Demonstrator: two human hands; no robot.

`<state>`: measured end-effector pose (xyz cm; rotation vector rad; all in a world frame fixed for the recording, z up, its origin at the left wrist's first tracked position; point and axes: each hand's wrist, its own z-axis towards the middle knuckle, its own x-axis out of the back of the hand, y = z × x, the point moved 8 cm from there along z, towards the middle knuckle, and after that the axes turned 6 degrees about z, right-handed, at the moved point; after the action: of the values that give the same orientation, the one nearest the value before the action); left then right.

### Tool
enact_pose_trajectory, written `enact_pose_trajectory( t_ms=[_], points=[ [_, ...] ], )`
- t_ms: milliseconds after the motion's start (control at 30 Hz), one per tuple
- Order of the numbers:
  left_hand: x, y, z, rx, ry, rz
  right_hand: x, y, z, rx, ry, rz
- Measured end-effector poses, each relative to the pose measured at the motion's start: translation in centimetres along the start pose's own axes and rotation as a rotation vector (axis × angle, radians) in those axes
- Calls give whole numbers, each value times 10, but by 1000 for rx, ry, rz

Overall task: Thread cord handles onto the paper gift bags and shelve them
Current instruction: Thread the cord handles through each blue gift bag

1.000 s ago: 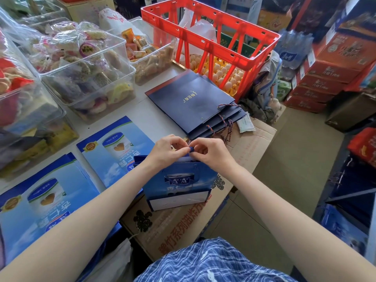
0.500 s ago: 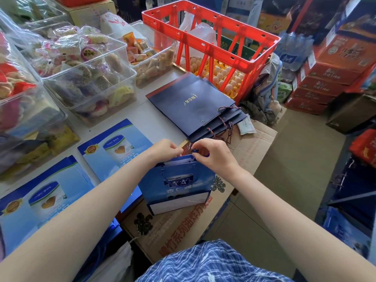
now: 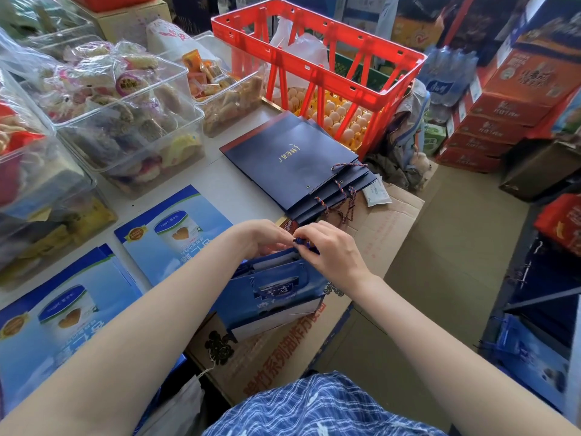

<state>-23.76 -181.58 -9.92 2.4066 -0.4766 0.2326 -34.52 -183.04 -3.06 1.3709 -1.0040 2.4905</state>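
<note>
Both hands meet at the top edge of a blue gift bag (image 3: 276, 297) that stands upright on a cardboard box (image 3: 283, 357) just in front of the person. The right hand (image 3: 330, 250) has its fingertips curled and pinching the end of a dark blue cord (image 3: 303, 243) right at the bag's rim; the left hand (image 3: 261, 237) is curled over the same rim just to the left, fingers gripping the paper to steady it, though what lies under them is hidden. The bag's mouth runs left to right between the two hands, and the cord end sits directly below the right fingertips, so the right hand is the nearer one to feed it down through the hole while the left holds the edge. Beyond the hands, away from the person, a stack of dark navy bags (image 3: 292, 162) with twisted handles lies flat on the table (image 3: 226, 190), apparently threaded already. The shelving looks not yet begun for this bag.
</note>
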Motion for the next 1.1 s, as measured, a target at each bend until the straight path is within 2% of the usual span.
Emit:
enact_pose_trajectory(
  t_ms=[133, 267, 367, 567, 733, 800, 967, 1033, 1100],
  points=[
    [14, -1, 2, -129, 204, -33, -3, 2, -5, -33, -55, 42],
    [20, 0, 4, -234, 343, -104, -12, 13, 2, -236, -188, 133],
    [26, 5, 3, -320, 445, -185, -16, 17, 8, -311, -251, 171],
    [29, 0, 2, -362, 503, -213, -16, 17, 2, -319, -255, 179],
    [28, 4, -4, -364, 402, -265, -13, 23, 1, -334, -188, 141],
    [37, 3, -13, -377, 396, -194, -12, 28, 5, -369, -187, 137],
    [71, -18, -50, -381, 532, 325, -10, 29, 12, -359, -149, 157],
    [71, -33, -55, -337, 487, 401, -14, 22, 14, -307, -157, 136],
    [69, -43, -56, -328, 437, 357, -22, 14, 17, -248, -193, 101]
  ],
)
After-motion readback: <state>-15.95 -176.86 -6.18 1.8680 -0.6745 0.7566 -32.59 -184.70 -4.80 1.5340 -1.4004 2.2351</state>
